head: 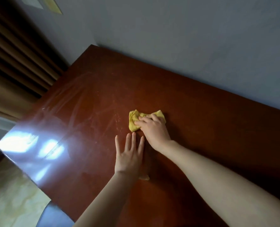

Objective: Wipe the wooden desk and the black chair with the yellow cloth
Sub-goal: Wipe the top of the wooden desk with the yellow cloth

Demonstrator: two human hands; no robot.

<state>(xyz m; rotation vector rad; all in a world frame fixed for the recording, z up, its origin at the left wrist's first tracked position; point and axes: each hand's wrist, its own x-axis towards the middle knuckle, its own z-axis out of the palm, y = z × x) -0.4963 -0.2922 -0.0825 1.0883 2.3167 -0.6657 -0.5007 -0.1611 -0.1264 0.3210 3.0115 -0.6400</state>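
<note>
Under the curled fingers of the right hand [154,129]: crumpled yellow cloth [133,119], gripped, partly hidden. Left hand [129,155] lies flat just beside, fingers straight, on glossy reddish-brown wooden desk [201,128].

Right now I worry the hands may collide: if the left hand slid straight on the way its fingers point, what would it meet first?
The left hand would first meet the near corner of the yellow cloth, just beyond its fingertips, then likely the right hand holding it.
</note>
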